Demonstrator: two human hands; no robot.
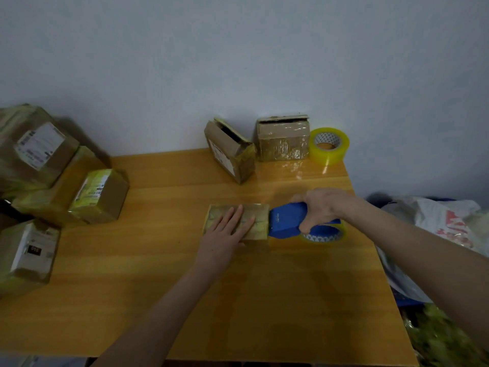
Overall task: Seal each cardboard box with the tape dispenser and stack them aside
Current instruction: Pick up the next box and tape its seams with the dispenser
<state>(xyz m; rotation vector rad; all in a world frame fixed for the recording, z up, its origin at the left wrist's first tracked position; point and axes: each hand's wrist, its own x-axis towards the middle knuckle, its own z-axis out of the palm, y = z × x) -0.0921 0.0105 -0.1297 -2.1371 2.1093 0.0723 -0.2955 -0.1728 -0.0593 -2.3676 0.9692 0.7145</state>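
A small flat cardboard box [258, 229] covered in glossy tape lies in the middle of the wooden table [158, 260]. My left hand [227, 231] rests flat on its top with the fingers straight. My right hand [320, 207] grips the blue tape dispenser [285, 221], whose front edge touches the box's right end. Its tape roll [324, 235] shows under my hand. Two more boxes stand at the back by the wall: one tilted with an open flap [230, 149] and one upright wrapped in tape [283, 139].
A spare yellowish tape roll [329, 145] stands at the table's back right corner. Several taped boxes [66, 186] are piled on the left. Plastic bags [436, 223] lie beyond the right edge. A white wall runs behind the table.
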